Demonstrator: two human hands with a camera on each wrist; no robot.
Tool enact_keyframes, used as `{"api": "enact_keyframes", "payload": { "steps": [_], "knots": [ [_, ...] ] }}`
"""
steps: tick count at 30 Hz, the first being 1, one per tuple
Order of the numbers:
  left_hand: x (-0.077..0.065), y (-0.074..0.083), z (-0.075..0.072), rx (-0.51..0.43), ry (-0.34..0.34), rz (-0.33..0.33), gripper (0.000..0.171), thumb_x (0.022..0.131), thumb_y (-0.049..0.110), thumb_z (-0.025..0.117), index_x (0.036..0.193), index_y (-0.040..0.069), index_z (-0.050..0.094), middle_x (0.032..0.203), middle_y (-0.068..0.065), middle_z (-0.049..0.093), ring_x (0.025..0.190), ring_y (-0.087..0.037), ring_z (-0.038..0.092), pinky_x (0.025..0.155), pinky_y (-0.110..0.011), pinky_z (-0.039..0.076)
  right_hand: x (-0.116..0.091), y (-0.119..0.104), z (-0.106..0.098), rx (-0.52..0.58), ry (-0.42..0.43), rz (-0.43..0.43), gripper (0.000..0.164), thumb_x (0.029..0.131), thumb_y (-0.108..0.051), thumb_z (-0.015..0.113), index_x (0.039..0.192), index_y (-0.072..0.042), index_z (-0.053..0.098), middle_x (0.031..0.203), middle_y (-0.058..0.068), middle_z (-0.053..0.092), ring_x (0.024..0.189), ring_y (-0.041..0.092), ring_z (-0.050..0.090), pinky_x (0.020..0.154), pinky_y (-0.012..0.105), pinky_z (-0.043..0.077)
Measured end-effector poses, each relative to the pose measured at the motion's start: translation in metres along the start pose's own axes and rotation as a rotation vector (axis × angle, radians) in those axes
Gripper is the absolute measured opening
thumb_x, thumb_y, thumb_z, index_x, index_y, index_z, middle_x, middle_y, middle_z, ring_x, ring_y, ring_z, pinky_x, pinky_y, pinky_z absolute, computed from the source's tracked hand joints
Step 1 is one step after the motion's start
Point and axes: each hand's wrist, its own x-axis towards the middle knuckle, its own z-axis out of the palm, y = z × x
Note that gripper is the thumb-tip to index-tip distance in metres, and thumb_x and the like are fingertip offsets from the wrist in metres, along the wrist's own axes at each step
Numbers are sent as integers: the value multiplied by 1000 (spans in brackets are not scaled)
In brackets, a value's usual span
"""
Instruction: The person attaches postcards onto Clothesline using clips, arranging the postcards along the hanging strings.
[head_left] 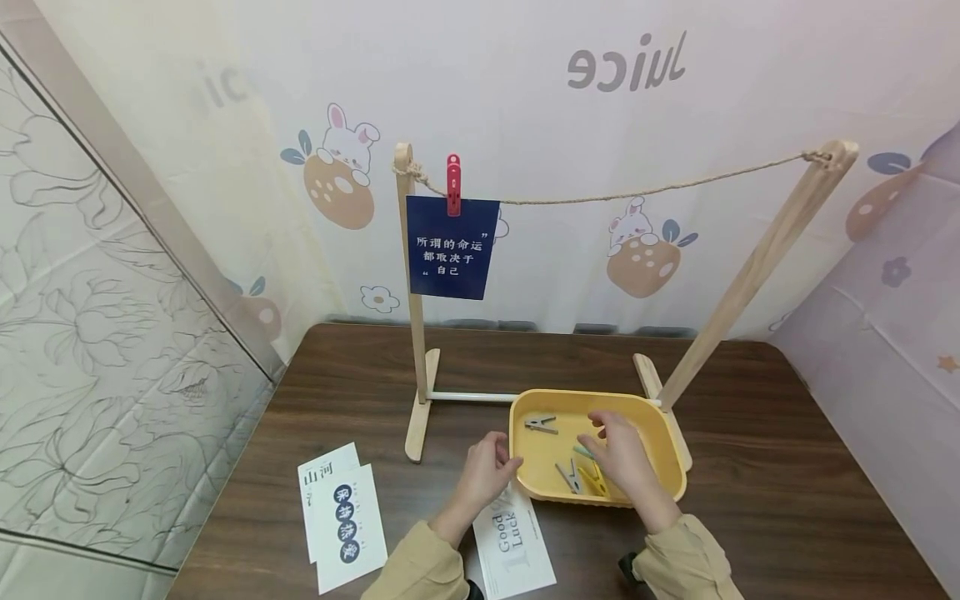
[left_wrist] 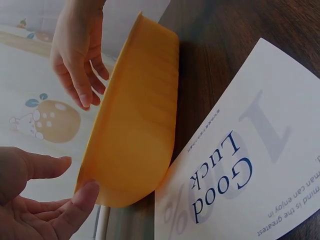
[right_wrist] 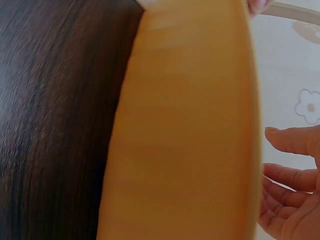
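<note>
A yellow plastic tray (head_left: 652,408) sits on the table with several clothespins in it. Inside are a grey clothespin (head_left: 541,425), another grey one (head_left: 570,477), a yellow clothespin (head_left: 595,480) and a partly hidden green one (head_left: 582,452). My right hand (head_left: 622,450) hovers over the tray, fingers loosely bent and apart with nothing between them. At the tray's left rim is my left hand (head_left: 487,471); its thumb (left_wrist: 85,195) overlaps the tray corner, and a gap shows between thumb and index finger. Below that hand lies a white "Good Luck" card (head_left: 513,542), partly covered.
Behind the tray stands a wooden frame (head_left: 417,333) with a rope (head_left: 622,196) strung between its posts. A red clothespin (head_left: 453,185) holds a dark blue card (head_left: 450,250) on the rope's left end. Two overlapping white cards (head_left: 367,517) lie at the table's left.
</note>
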Motion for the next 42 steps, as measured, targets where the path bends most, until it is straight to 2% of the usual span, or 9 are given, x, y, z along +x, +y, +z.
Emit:
{"api": "enact_keyframes", "payload": {
  "steps": [8,16,20,25,30,36,42],
  "knots": [
    [1,-5,6,-45,19,-31,28,81,2,61,104,-11,52,62,-1,51,43,-4,48,38,-17,40,8,5,9,-111,-113,56,44,76,-14,69,107,11,52,99,23,54,89,35,53,75,45,44],
    [2,-6,9,-92,21,-30,23,80,-2,60,99,-13,53,60,-1,50,39,-5,48,37,-17,40,18,15,17,-205,-230,78,49,73,-17,71,106,14,51,96,24,54,87,34,54,75,44,44],
    [2,-6,9,-117,14,-49,23,80,-2,60,100,-13,53,60,-1,49,40,-7,50,37,-18,41,23,17,18,-228,-270,84,44,70,-18,73,96,12,53,83,17,54,75,28,53,68,42,45],
    [3,-6,10,-142,9,-67,24,80,-3,60,101,-14,53,60,-1,49,39,-8,50,37,-19,42,27,16,20,-257,-340,135,33,68,-21,74,76,1,49,67,7,43,61,21,41,55,36,39],
    [3,-6,10,-151,11,-66,25,80,-3,60,101,-14,52,60,-2,49,39,-7,50,37,-19,42,30,16,23,-306,-354,116,34,68,-22,73,64,-5,44,62,6,40,58,20,40,51,35,37],
    [2,-7,10,-145,12,-70,24,81,-3,60,101,-13,53,60,-1,49,40,-5,49,37,-19,42,29,12,23,-338,-337,96,31,67,-18,73,61,-5,45,65,8,44,62,24,45,55,42,42],
    [2,-7,11,-153,16,-71,23,80,-3,60,100,-13,53,60,-1,48,40,-5,49,37,-19,42,30,8,26,-370,-340,106,29,68,-17,73,59,-7,47,60,5,45,58,22,46,53,40,42]
  ]
}}
